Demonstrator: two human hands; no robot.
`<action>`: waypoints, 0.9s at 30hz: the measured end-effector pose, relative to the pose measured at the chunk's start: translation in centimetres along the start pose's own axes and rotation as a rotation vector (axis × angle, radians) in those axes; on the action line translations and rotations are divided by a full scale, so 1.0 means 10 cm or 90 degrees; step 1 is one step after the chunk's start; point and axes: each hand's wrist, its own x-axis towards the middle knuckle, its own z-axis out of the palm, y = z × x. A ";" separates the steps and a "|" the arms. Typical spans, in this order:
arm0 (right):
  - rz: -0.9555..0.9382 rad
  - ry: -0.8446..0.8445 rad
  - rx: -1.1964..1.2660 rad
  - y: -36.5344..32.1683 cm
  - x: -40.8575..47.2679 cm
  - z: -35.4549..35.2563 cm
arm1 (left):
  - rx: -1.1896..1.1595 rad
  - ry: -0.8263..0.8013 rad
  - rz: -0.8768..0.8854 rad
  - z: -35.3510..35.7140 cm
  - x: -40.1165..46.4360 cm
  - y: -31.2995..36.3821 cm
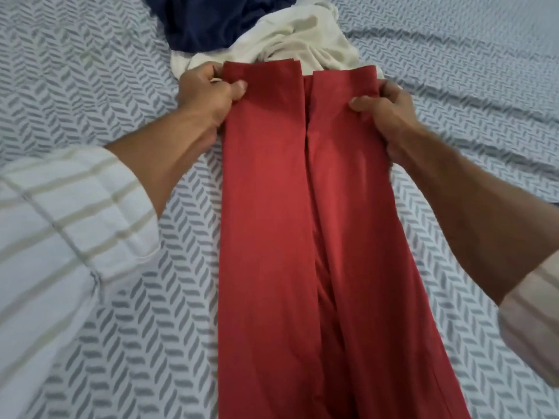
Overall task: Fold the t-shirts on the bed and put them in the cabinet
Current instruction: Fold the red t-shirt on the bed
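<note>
My left hand (205, 95) and right hand (384, 113) pinch the far corners of the long red cotton t-shirt (302, 237), sides folded in, on the patterned bed (90, 71); next, probably folding it toward me.

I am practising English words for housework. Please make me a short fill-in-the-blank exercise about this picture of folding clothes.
1. Both hands grip the far end of the ____ shirt.
2. The left hand holds its ____ corner.
3. Behind it lie a white shirt and a ____ one.
4. Everything lies on a patterned ____.

Missing words: red; left; dark blue; bedsheet
</note>
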 end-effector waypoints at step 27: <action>-0.197 -0.176 -0.116 0.70 -2.07 -1.22 | 0.253 -0.261 0.051 -0.95 -2.36 -0.32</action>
